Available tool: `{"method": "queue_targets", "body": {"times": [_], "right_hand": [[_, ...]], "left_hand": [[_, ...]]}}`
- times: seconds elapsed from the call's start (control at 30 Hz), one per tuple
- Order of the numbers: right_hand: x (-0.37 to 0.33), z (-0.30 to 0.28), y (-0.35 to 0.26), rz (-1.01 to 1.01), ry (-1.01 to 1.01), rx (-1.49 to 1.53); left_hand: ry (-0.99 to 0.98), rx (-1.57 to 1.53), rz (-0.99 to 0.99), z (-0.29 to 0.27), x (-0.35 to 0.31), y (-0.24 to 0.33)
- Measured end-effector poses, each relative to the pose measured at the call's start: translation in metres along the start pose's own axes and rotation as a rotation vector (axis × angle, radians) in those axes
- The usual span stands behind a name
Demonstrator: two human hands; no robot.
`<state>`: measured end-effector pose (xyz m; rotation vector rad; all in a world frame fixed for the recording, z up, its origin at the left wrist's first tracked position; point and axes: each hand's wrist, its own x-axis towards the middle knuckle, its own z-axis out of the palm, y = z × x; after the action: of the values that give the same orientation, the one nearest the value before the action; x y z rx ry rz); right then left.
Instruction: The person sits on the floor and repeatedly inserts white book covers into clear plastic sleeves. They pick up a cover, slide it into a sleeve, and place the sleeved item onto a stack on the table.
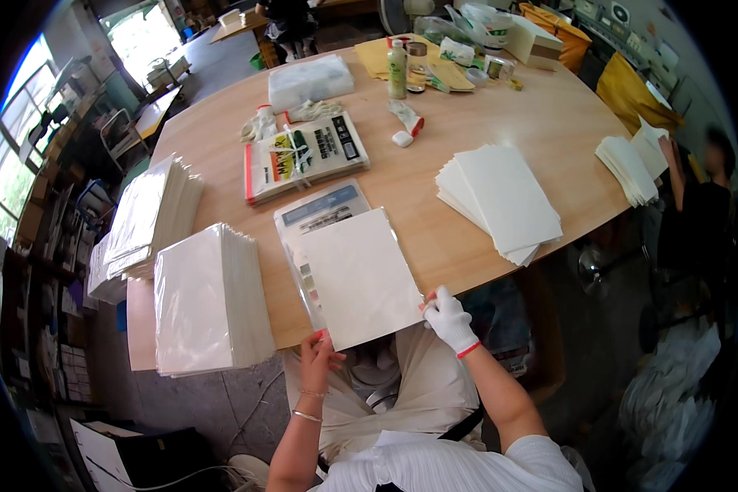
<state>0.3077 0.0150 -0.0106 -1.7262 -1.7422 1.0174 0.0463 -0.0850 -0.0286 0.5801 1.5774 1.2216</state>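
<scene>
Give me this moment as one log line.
left hand: at white sheet, near-left corner; gloved right hand: at its near-right corner

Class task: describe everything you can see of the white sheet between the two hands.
The white sheet is plain and rectangular, looking like stiff paper or card, with a thin dark line along its right edge. It looks flat, slightly turned, partly covering a printed packet, its near edge jutting past the table. The bare left hand's grip pinches its near left corner; the white-gloved right hand's grip holds its near right corner.
</scene>
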Motion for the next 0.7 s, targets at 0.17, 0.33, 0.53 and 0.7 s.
{"method": "queue_targets", "body": {"times": [0.17,0.33,0.53,0.7], "right_hand": [[-0.025,0.020,0.012,-0.102,-0.200,0.652],[-0.043,0.056,-0.072,-0.241,-0.218,0.610],[-0.030,0.133,-0.227,-0.596,-0.418,0.703],[-0.039,0.148,-0.258,-0.627,-0.631,0.206]], "left_hand": [[-0.225,-0.014,0.065,-0.013,-0.001,0.049],[-0.081,0.325,0.473,-0.068,-0.060,0.130],[0.368,0.326,0.769,-0.246,-0.030,0.164],[0.562,0.692,0.321,-0.308,-0.005,0.123]]}}
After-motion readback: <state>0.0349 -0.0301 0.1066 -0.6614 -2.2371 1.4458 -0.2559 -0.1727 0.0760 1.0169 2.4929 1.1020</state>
